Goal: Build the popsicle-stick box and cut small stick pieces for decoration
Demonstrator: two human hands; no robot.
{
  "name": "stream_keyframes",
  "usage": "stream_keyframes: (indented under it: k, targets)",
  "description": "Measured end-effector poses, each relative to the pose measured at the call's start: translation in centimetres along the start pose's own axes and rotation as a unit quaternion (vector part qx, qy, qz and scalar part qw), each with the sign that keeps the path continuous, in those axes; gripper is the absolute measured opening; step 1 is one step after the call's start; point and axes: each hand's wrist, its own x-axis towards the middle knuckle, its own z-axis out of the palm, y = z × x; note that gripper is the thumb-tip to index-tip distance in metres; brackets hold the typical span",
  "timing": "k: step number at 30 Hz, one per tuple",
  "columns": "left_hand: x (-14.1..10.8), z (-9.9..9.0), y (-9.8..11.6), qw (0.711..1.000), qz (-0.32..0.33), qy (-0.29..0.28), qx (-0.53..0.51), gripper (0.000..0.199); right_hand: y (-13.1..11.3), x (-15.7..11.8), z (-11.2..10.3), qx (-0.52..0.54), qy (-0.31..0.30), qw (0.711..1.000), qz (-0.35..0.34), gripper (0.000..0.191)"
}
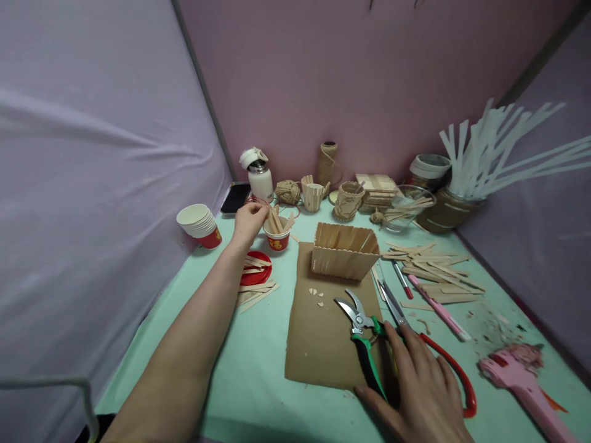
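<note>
My left hand reaches forward to a red and white paper cup. Its fingers are closed in a pinch at the left side of the wooden craft sticks standing in the cup. My right hand lies palm down with fingers stretched and apart, over the handles of pruning shears and of red-handled scissors. It partly hides both tools. The shears, with green and black handles and open blades, lie on a cardboard sheet. A box of craft sticks stands at the sheet's far end.
Stacked paper cups, a red dish and loose sticks are at left. Behind stand a white bottle, twine ball and glass bowl. Scattered sticks, a pink pen and pink glue gun lie right.
</note>
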Motion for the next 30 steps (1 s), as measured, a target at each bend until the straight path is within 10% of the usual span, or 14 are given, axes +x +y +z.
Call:
stream_keyframes:
  k: [10,18,25,30]
  targets:
    - [0.9,-0.3,2.1,0.989,0.066,0.066,-0.111,0.009,-0.2,0.1,-0.3,0.007,-0.031,0.999,0.021,0.089]
    - [-3.0,-1.7,7.2,0.903,0.143,0.199,-0.353,0.007,-0.6,0.2,-1.2,0.054,-0.029,0.997,0.054,0.083]
    - [-13.0,-1.0,7.8,0.908,-0.158,-0.123,-0.368,0.010,0.0,-1.2,-2.4,0.124,-0.011,0.990,0.071,0.077]
    - [-17.8,0.1,5.4,0.863,-0.295,-0.191,-0.362,0.017,0.3,-2.6,-3.1,0.260,-0.058,0.953,0.142,0.071]
